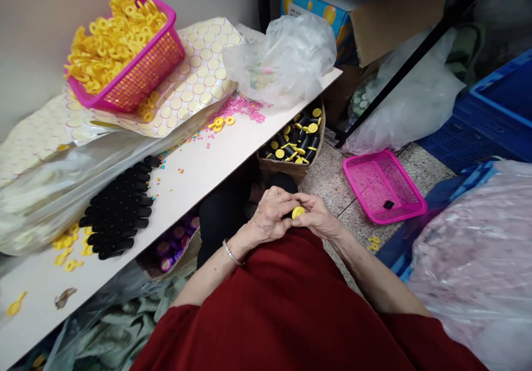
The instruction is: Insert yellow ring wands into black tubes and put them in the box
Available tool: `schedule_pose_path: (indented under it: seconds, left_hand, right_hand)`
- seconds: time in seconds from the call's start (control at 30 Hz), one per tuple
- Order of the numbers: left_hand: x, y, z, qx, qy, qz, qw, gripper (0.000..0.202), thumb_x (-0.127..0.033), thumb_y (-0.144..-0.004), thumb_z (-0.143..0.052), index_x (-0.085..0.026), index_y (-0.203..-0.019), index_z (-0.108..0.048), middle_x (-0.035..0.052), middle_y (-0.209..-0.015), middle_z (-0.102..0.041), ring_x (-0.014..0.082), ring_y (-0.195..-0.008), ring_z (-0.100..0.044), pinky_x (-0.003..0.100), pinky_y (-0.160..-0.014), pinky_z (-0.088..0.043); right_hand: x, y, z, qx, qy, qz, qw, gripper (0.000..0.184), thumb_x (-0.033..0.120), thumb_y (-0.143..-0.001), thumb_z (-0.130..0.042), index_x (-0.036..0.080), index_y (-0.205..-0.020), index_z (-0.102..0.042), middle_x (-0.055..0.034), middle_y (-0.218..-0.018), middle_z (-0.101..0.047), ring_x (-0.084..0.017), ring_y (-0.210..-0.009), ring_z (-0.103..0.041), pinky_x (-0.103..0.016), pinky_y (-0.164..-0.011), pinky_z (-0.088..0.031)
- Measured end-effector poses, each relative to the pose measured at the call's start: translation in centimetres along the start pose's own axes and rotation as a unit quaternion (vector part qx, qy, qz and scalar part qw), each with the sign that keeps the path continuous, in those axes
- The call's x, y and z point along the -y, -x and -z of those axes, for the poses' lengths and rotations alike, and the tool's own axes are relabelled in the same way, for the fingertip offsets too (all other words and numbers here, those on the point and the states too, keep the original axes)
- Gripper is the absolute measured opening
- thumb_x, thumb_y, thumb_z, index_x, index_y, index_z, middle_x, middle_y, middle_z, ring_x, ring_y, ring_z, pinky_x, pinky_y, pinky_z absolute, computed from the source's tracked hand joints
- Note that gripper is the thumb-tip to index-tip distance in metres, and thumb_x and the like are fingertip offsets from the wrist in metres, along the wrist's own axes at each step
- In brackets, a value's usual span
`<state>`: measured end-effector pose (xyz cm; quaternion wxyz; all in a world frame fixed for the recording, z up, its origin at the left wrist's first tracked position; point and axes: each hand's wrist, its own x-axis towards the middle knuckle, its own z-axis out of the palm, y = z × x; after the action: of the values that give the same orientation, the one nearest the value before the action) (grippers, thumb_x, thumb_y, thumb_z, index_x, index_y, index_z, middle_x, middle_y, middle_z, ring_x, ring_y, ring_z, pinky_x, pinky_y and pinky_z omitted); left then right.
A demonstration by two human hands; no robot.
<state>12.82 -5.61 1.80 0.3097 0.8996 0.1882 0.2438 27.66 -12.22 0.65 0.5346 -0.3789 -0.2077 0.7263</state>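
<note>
Close to my lap, both hands meet around a small black tube with a round yellow cap. My left hand, with a bangle at the wrist, wraps the dark body, which is mostly hidden by the fingers. At the capped end, the fingers and thumb of my right hand press about the yellow disc. Just beyond the hands, a carton holds many similar black tubes with yellow caps. On the white table to the left lies a stack of black tubes without visible caps.
A pink basket heaped with yellow ring-shaped pieces rests on dotted sheets. Pink beads and plastic bags share the table. A second pink basket sits on the floor, near blue crates.
</note>
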Motion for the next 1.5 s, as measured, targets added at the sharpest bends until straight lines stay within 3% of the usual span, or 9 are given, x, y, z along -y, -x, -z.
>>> schedule_pose_path:
  seconds: [0.27,0.47,0.67,0.8,0.87,0.97,1.1,1.3,1.5]
  left_hand:
    - [1.1,0.6,-1.1,-0.020,-0.003,0.064,0.998,0.022,-0.037,-0.084,-0.056,-0.021,-0.091,-0.068,0.0060,-0.085,-0.063,0.0187,-0.082,-0.048,0.033,-0.074,-0.041]
    - [2.5,1.8,-1.1,0.000,-0.020,0.080,0.997,0.024,-0.038,-0.086,-0.052,-0.019,-0.085,-0.066,0.0064,-0.081,-0.062,0.0187,-0.080,-0.048,0.035,-0.073,-0.039]
    - [2.8,1.0,-0.7,-0.039,0.014,0.085,0.996,0.029,-0.045,-0.084,-0.055,-0.019,-0.082,-0.067,0.0064,-0.082,-0.062,0.0180,-0.081,-0.049,0.034,-0.076,-0.042]
    - [3.7,0.3,-0.3,-0.112,0.015,0.133,0.985,0.044,-0.047,-0.073,-0.068,-0.022,-0.109,-0.063,0.0088,-0.105,-0.061,0.0213,-0.098,-0.052,0.037,-0.085,-0.047]
    - [4.5,0.6,0.0,-0.159,-0.008,0.143,0.977,0.054,-0.045,-0.068,-0.073,-0.022,-0.115,-0.060,0.0105,-0.112,-0.059,0.0237,-0.104,-0.051,0.042,-0.088,-0.048]
    - [6.0,2.1,0.9,-0.219,-0.039,0.156,0.962,0.036,-0.037,-0.070,-0.073,-0.021,-0.102,-0.066,0.0097,-0.106,-0.062,0.0234,-0.100,-0.055,0.042,-0.085,-0.050]
    - [8.2,4.6,3.4,-0.304,-0.075,0.196,0.929,0.016,-0.030,-0.074,-0.068,-0.019,-0.085,-0.068,0.0069,-0.092,-0.065,0.0194,-0.088,-0.059,0.037,-0.079,-0.051]
    - [11.7,8.7,8.9,-0.410,-0.212,0.307,0.832,0.012,-0.027,-0.076,-0.060,-0.018,-0.083,-0.066,0.0064,-0.088,-0.064,0.0183,-0.081,-0.057,0.033,-0.072,-0.048]
    - [13.4,12.4,14.4,-0.396,-0.357,0.415,0.737,0.011,-0.016,-0.077,-0.052,-0.017,-0.078,-0.063,0.0100,-0.093,-0.061,0.0238,-0.090,-0.054,0.038,-0.081,-0.043]
  right_hand:
    - [-2.6,-1.4,-0.1,-0.100,-0.045,0.000,0.994,0.030,0.031,-0.052,-0.082,0.016,-0.074,-0.068,0.0017,-0.061,-0.060,-0.009,-0.053,-0.052,-0.023,-0.051,-0.046]
    - [-2.4,-3.1,0.4,0.013,0.000,-0.096,0.995,0.035,0.020,-0.050,-0.082,0.015,-0.080,-0.064,0.0026,-0.069,-0.061,-0.010,-0.061,-0.058,-0.025,-0.059,-0.052]
    - [-2.2,-3.9,-0.3,0.020,0.027,-0.040,0.999,0.033,0.025,-0.053,-0.081,0.013,-0.079,-0.067,0.0017,-0.065,-0.060,-0.007,-0.054,-0.050,-0.020,-0.050,-0.042]
    - [-0.9,-7.4,1.2,-0.056,0.065,0.033,0.996,0.040,0.036,-0.056,-0.079,0.017,-0.088,-0.064,-0.0014,-0.077,-0.062,-0.013,-0.064,-0.056,-0.031,-0.064,-0.048]
    - [1.2,-10.4,3.1,-0.163,0.157,0.119,0.967,0.050,0.038,-0.053,-0.079,0.019,-0.095,-0.062,-0.0026,-0.081,-0.063,-0.018,-0.073,-0.057,-0.037,-0.073,-0.047]
    - [5.5,-15.1,6.4,-0.315,0.412,0.221,0.826,0.055,0.042,-0.058,-0.073,0.016,-0.105,-0.061,-0.0098,-0.097,-0.062,-0.025,-0.089,-0.053,-0.042,-0.082,-0.043]
    - [10.0,-19.6,9.5,-0.410,0.609,0.169,0.658,0.054,0.047,-0.076,-0.052,0.013,-0.118,-0.057,-0.0185,-0.115,-0.055,-0.032,-0.105,-0.045,-0.046,-0.085,-0.038]
    - [12.4,-22.4,11.2,-0.406,0.651,0.017,0.640,0.049,0.041,-0.081,-0.049,0.007,-0.115,-0.057,-0.0276,-0.114,-0.048,-0.037,-0.106,-0.045,-0.049,-0.079,-0.036]
    - [10.0,-21.7,11.5,-0.438,0.619,0.203,0.620,0.039,0.044,-0.076,-0.055,0.017,-0.103,-0.062,-0.0245,-0.115,-0.048,-0.040,-0.110,-0.045,-0.053,-0.082,-0.036]
